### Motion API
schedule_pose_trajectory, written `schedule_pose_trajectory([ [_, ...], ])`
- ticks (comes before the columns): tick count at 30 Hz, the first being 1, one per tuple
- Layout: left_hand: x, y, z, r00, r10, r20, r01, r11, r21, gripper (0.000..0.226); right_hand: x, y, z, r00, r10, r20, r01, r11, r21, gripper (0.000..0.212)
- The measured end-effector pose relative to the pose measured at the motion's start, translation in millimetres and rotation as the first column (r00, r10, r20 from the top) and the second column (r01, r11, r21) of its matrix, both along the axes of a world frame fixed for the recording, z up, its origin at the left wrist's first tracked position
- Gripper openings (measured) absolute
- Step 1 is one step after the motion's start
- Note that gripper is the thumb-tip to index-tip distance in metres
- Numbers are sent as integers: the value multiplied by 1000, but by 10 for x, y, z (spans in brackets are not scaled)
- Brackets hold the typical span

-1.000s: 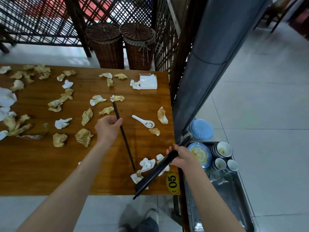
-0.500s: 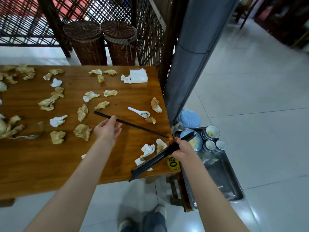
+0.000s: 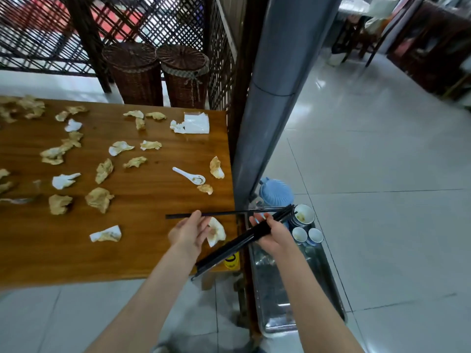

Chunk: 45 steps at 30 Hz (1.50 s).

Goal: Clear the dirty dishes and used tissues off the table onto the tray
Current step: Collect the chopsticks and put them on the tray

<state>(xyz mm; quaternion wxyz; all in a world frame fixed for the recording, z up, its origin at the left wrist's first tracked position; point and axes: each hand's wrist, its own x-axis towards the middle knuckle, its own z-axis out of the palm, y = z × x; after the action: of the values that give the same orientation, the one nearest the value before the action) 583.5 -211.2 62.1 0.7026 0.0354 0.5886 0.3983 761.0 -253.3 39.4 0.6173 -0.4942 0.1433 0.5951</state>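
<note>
Left hand (image 3: 190, 229) pinching one black chopstick (image 3: 224, 214) near its left end, fingers otherwise loose. Right hand (image 3: 271, 234) curled round a bundle of chopsticks (image 3: 244, 239), gripped about mid-length.

Taken from the tray (image 3: 293, 296), largest first: table (image 3: 142, 250) touching or just beside its left rim, strewn with used tissues (image 3: 99, 198), most of them well away to the left. Blue lidded container (image 3: 276, 193) at the far end of the tray. Stacked bowls (image 3: 303, 215) and small cups (image 3: 307, 235) inside the far end, near half bare metal. White spoon (image 3: 190, 175) on the table, left of the tray's far end, between two tissues.

Deciding relation: single chopstick lying almost level, long axis running left to right, far tip reaching over the table edge toward the right hand's raised fingers. Bundle slanting from low over the table corner up toward the bowls. Right hand nearer the tray, left hand nearer the litter. Next move, most likely: feeding the single stick into the bundle, so aligning the two axes first, then lowering all into the tray.
</note>
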Motion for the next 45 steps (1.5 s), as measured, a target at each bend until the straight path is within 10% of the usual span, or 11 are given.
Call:
schedule_pose_trajectory([
  [31,1031,-1070,-196,999,-32,40,36,995,-96,20,1243,-493,-74,997,-28,-68,30,999,27,36],
  [45,1664,-1590,-1030,834,-330,-442,284,944,-167,32,1943,-1006,-709,1000,-19,-23,15,987,-160,36],
])
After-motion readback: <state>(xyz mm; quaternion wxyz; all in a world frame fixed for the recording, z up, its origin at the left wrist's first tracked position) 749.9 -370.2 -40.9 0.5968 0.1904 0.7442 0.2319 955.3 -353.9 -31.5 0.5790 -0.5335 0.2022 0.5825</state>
